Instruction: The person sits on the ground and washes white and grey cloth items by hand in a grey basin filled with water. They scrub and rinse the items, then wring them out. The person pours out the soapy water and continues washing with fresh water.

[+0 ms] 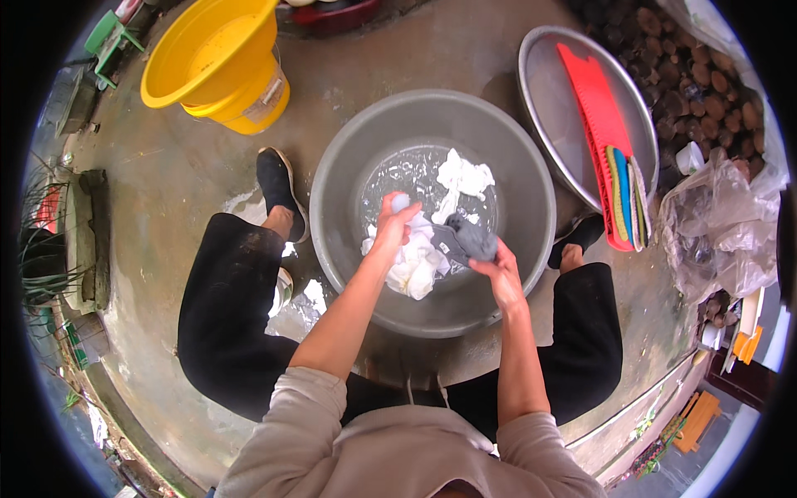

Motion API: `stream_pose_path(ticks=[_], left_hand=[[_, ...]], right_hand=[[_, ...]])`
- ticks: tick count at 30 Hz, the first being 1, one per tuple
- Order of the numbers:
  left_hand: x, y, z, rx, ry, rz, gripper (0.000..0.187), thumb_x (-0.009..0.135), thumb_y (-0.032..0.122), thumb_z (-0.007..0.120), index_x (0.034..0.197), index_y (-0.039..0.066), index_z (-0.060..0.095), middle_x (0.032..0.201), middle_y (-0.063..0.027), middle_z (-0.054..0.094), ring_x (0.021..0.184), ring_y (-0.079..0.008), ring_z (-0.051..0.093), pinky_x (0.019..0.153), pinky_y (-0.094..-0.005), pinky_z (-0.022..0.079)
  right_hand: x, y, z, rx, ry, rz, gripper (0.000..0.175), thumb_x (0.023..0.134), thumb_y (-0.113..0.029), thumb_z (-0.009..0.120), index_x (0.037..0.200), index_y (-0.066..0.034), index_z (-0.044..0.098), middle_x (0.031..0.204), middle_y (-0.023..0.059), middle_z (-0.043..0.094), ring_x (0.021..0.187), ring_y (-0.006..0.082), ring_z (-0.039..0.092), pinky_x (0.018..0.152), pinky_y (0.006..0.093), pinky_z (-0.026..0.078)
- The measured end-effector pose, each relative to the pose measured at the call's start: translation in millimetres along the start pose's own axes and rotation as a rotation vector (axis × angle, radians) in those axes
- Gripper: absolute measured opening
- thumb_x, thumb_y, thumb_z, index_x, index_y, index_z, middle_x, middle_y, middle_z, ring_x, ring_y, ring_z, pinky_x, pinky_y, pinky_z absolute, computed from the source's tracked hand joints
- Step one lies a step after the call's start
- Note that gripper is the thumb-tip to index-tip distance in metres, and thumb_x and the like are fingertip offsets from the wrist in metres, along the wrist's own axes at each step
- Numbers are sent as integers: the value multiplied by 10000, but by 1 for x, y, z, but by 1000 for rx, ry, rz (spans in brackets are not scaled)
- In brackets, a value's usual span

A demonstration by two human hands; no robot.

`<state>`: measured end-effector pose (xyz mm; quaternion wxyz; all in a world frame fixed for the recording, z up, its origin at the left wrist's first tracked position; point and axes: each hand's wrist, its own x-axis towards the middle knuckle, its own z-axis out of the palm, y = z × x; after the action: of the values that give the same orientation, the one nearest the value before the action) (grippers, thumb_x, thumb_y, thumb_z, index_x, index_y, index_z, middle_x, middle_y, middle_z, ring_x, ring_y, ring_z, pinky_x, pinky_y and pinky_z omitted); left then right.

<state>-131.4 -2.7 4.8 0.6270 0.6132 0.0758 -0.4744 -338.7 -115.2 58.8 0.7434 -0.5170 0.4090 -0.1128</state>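
Note:
A large grey plastic basin (433, 320) stands between my feet, with a little water on its bottom. Over it, my left hand (393, 227) is closed on a white cloth (400, 202). My right hand (500, 271) grips a dark grey cloth (474, 239), which carries a small pale tag and stretches toward the left hand. Bunched white cloths (414, 267) lie under and beside my left hand. Another crumpled white cloth (466, 174) rests at the far side of the basin's bottom.
At the upper left a yellow basin (205, 56) sits on a yellow bucket (268, 103). A round metal tub (542, 118) at the right bears a red plastic washboard (598, 106) and several coloured cloths (622, 193). Beyond are stacked logs (697, 81) and a clear plastic bag (710, 230).

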Motion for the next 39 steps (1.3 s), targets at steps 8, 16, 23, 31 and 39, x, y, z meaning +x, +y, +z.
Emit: stream_pose_path(ticks=[8,16,23,31,39], left_hand=[[-40,60,44,41,-294,261,502,873,340,748,1258,164,481,889,-5,541,615,-81,486,466,-244,354],[-135,-2,87,554,-101,663,626,769,100,718,1335,151,455,1224,-192,507,1134,-409,564,921,-498,488],[-139,-21,87,917,29,729,635,745,474,785,1284,231,554,1189,-196,485,1024,-465,589,837,-546,503],[-121,-22,80,1017,180,994,442,780,401,760,1107,125,647,1121,-188,515,1091,-379,533,898,-462,449],[-110,-31,62,925,93,803,469,862,370,679,1262,156,560,1194,-204,551,1096,-338,494,970,-459,379]], right_hand=[[-40,-101,20,345,-293,-578,320,740,46,624,1041,-61,616,1465,194,496,1412,347,415,1157,511,325],[-33,-22,29,789,8,-65,664,995,-592,454,1453,-113,479,1352,139,584,1206,277,568,1070,428,424],[-43,39,56,1155,-415,-165,703,993,-622,413,1491,-126,398,1463,76,485,1332,251,471,1134,452,363],[-31,33,70,1046,-365,-146,609,1000,-561,440,1431,-132,473,1426,57,526,1287,230,515,1104,431,408],[-72,6,102,1090,-91,-19,477,1069,-402,363,1433,-109,459,1285,55,599,1156,201,595,998,373,490]])
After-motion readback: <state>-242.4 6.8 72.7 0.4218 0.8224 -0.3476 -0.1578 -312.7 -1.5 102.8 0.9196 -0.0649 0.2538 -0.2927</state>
